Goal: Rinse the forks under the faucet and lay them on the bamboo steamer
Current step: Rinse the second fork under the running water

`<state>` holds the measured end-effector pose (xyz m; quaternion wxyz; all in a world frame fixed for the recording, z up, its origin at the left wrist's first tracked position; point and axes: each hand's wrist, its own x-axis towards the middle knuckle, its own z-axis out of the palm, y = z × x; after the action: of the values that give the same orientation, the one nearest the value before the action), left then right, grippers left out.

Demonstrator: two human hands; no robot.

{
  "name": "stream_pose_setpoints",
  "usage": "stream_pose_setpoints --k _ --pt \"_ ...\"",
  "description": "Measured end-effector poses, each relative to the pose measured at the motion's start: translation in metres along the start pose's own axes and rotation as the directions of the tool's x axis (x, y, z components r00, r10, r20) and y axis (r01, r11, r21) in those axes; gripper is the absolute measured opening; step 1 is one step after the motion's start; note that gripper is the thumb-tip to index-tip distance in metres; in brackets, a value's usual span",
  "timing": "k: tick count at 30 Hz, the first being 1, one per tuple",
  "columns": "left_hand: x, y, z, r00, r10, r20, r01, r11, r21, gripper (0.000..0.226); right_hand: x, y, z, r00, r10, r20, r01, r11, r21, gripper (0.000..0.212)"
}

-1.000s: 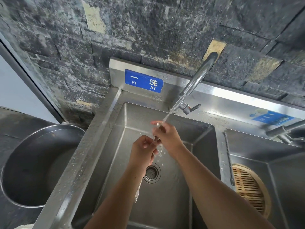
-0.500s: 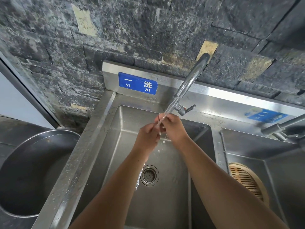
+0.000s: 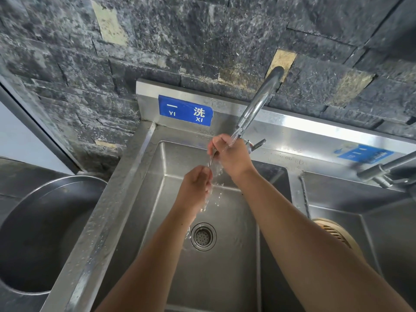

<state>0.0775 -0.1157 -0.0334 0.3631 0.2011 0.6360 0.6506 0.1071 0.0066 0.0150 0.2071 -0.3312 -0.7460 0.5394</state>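
**Rinsing stage: one fork under the stream**

Near the back edge of the left basin point(image 3: 171, 158), the faucet point(image 3: 258, 102) runs water onto a fork point(image 3: 211, 159) held between both hands. The right hand point(image 3: 231, 154) pinches its upper end directly under the spout. The left hand point(image 3: 195, 185), just below, curls round the lower end. The bamboo steamer point(image 3: 337, 233) lies in the right basin point(image 3: 337, 199), largely hidden by the right forearm, and no fork shows on its visible part. Judged progress: rinsing under way, laying-down not yet done. How many forks remain cannot be told.

The sink point(image 3: 144, 167) is silver steel. Behind the sink, a blue label point(image 3: 185, 110) bears white characters, and the wall point(image 3: 202, 41) is mottled dark grey with tan patches. Right of the sink, the bamboo steamer point(image 3: 337, 235) is tan and slatted.
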Motion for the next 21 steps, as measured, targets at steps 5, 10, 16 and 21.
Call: stream_pose_setpoints --k 5,10,16,21 --pt "-0.002 0.0 0.001 0.999 0.017 0.037 -0.017 1.0 -0.008 0.035 0.014 -0.003 -0.009 0.998 -0.05 -0.024 0.05 0.999 -0.011 0.039" --pt "-0.005 -0.002 0.003 0.999 0.008 0.053 -0.007 0.999 -0.031 0.033 0.021 -0.013 -0.016 0.998 0.007 -0.07 0.0 0.994 0.106 0.033" --pt "-0.012 -0.005 0.001 0.997 0.019 0.069 -0.019 1.0 -0.004 0.032 0.023 -0.025 -0.025 0.996 -0.025 -0.086 0.033 0.994 0.103 0.032" --pt "-0.012 -0.01 0.002 0.996 0.041 0.077 -0.045 0.998 0.05 0.03 0.026 -0.031 -0.035 0.994 -0.03 -0.102 0.038 0.997 0.074 0.03"
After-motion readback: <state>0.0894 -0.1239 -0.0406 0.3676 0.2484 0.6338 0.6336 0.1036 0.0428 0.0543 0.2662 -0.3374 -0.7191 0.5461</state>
